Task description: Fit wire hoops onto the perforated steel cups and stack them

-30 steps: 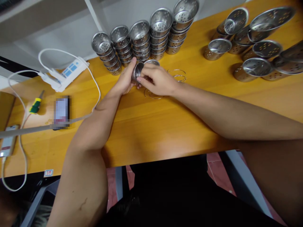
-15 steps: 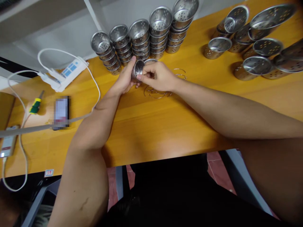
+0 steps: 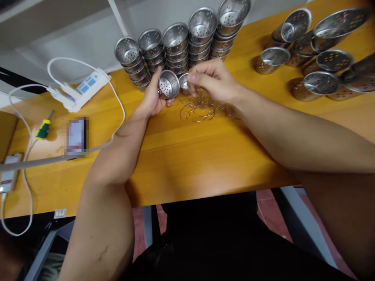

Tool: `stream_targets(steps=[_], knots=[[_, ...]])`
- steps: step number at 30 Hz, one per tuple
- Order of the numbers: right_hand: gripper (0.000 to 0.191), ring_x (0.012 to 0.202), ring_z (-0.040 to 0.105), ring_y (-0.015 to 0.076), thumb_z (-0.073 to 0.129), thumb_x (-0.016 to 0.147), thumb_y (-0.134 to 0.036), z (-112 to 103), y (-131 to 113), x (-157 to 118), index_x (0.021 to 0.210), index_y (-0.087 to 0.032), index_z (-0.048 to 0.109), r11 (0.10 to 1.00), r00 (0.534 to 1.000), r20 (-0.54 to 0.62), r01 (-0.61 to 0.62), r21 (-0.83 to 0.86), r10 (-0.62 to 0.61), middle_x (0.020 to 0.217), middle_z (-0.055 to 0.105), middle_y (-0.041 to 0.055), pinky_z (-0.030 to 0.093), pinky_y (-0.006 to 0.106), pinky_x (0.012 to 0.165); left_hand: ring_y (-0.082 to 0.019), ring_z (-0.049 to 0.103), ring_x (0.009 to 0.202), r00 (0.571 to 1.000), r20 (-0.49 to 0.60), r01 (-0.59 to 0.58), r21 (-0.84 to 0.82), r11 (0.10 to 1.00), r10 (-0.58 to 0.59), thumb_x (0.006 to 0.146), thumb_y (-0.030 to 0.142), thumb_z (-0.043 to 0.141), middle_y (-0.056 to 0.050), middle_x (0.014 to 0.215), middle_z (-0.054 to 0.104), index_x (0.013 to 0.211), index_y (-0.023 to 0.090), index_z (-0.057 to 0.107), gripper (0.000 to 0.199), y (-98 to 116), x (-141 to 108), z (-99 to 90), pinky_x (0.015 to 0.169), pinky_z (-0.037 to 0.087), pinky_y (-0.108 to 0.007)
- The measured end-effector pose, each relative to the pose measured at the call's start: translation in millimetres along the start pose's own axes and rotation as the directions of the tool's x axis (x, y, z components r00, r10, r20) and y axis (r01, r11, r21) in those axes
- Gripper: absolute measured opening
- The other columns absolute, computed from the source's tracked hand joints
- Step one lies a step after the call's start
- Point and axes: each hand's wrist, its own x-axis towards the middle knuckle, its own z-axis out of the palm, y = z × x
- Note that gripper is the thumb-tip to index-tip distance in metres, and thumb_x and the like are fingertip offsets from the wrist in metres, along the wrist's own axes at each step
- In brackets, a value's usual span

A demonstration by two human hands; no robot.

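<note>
My left hand [image 3: 154, 95] grips a perforated metal cup [image 3: 169, 84] by its side, the mouth tipped toward me. Just right of it, my right hand [image 3: 212, 80] hovers with thumb and fingers curled together; what they hold, if anything, cannot be made out. Beneath that hand lies a tangle of thin wire rings [image 3: 197, 113] on the table. A smaller metal cup [image 3: 184, 84] stands between the two hands, partly hidden by my right fingers.
Several stacks of perforated cups [image 3: 175, 39] line the wall side. More metal cups [image 3: 271, 60] stand at the right. On the left of the wooden table [image 3: 175, 164] are a power strip [image 3: 84, 89], a phone [image 3: 76, 136], a green-yellow tool [image 3: 44, 128] and white cables.
My right hand has drawn away from the held cup, moving right over the wire rings. The cup in my left hand has turned, so its mouth shows more fully.
</note>
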Motion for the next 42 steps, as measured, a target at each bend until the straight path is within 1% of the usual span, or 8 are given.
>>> stream_targets(steps=[6, 12, 16, 20, 24, 30, 34, 42], knots=[[0.065, 0.078, 0.059, 0.0241, 0.085, 0.117, -0.084, -21.0, 8.7, -1.6, 0.088, -0.027, 0.073, 0.878, 0.952, 0.299, 0.084, -0.471, 0.07, 0.084, 0.073, 0.0047, 0.044, 0.044, 0.079, -0.035, 0.092, 0.123, 0.997, 0.072, -0.016, 0.243, 0.97, -0.001, 0.097, 0.129, 0.032, -0.011, 0.089, 0.096, 0.138, 0.037, 0.09, 0.117, -5.1, 6.5, -19.1, 0.097, 0.077, -0.051], [0.05, 0.105, 0.078, 0.038, 0.081, 0.123, -0.074, -14.5, 23.9, -1.8, 0.106, -0.028, 0.082, 0.812, 0.978, 0.193, 0.052, -0.582, 0.076, 0.11, 0.086, 0.0123, 0.06, 0.052, 0.1, -0.03, 0.089, 0.088, 0.998, 0.032, -0.063, 0.241, 0.968, 0.057, 0.101, 0.127, 0.038, -0.014, 0.097, 0.092, 0.122, 0.033, 0.089, 0.109, -3.9, 0.8, -1.6, 0.063, 0.068, -0.044], [0.074, 0.141, 0.074, 0.048, 0.083, 0.116, -0.089, 1.8, 19.2, -5.6, 0.155, -0.027, 0.078, 0.827, 0.997, 0.029, 0.072, -0.557, -0.067, 0.156, 0.08, 0.0193, 0.064, 0.06, 0.124, -0.02, 0.08, 0.075, 0.985, 0.067, -0.168, 0.153, 0.974, 0.16, 0.116, 0.107, 0.062, -0.008, 0.102, 0.085, 0.12, 0.027, 0.083, 0.084, -8.2, -3.3, 9.1, 0.058, 0.062, -0.032], [0.115, 0.163, 0.065, 0.057, 0.094, 0.104, -0.097, 19.7, 19.8, -7.0, 0.191, -0.033, 0.056, 0.835, 0.997, 0.054, 0.082, -0.545, -0.062, 0.178, 0.069, 0.0198, 0.062, 0.07, 0.136, -0.032, 0.096, 0.122, 0.98, 0.087, -0.19, 0.133, 0.973, 0.18, 0.123, 0.082, 0.08, -0.009, 0.121, 0.087, 0.132, 0.025, 0.081, 0.059, -16.6, -1.9, -0.7, 0.094, 0.082, -0.04], [0.106, 0.174, 0.057, 0.0587, 0.09, 0.111, -0.086, 24.1, 20.2, -5.8, 0.197, -0.036, 0.051, 0.838, 0.997, -0.002, 0.06, -0.542, -0.073, 0.18, 0.068, 0.0203, 0.055, 0.077, 0.145, -0.037, 0.091, 0.147, 0.966, 0.116, -0.245, 0.135, 0.96, 0.23, 0.115, 0.079, 0.094, -0.009, 0.125, 0.085, 0.127, 0.022, 0.08, 0.06, -23.0, 1.6, -15.7, 0.117, 0.079, -0.045], [0.102, 0.179, 0.051, 0.055, 0.089, 0.106, -0.092, 14.6, 10.5, -4.1, 0.191, -0.044, 0.06, 0.897, 0.998, 0.011, -0.051, -0.44, 0.062, 0.171, 0.076, 0.0155, 0.055, 0.072, 0.145, -0.03, 0.095, 0.127, 0.976, 0.038, -0.219, 0.217, 0.951, 0.215, 0.112, 0.084, 0.091, -0.006, 0.117, 0.087, 0.124, 0.026, 0.081, 0.06, -12.1, -7.6, -3.0, 0.098, 0.078, -0.037], [0.099, 0.175, 0.055, 0.0554, 0.081, 0.105, -0.097, 8.4, 8.5, -2.1, 0.189, -0.045, 0.066, 0.906, 0.986, -0.161, -0.022, -0.424, -0.051, 0.172, 0.077, 0.0147, 0.059, 0.073, 0.135, -0.03, 0.094, 0.115, 0.995, 0.014, -0.102, 0.22, 0.97, 0.101, 0.117, 0.091, 0.077, -0.01, 0.118, 0.092, 0.126, 0.033, 0.082, 0.059, -1.6, -12.1, 8.7, 0.09, 0.08, -0.039], [0.107, 0.173, 0.047, 0.0558, 0.07, 0.092, -0.114, 6.4, 19.5, 2.4, 0.18, -0.053, 0.08, 0.857, 0.976, -0.203, -0.169, -0.487, 0.077, 0.129, 0.09, 0.0153, 0.05, 0.076, 0.127, -0.025, 0.091, 0.116, 0.989, -0.004, -0.141, 0.262, 0.955, 0.147, 0.112, 0.055, 0.099, -0.009, 0.147, 0.09, 0.144, 0.035, 0.081, 0.042, -12.4, -3.9, 1.8, 0.085, 0.08, -0.033]])
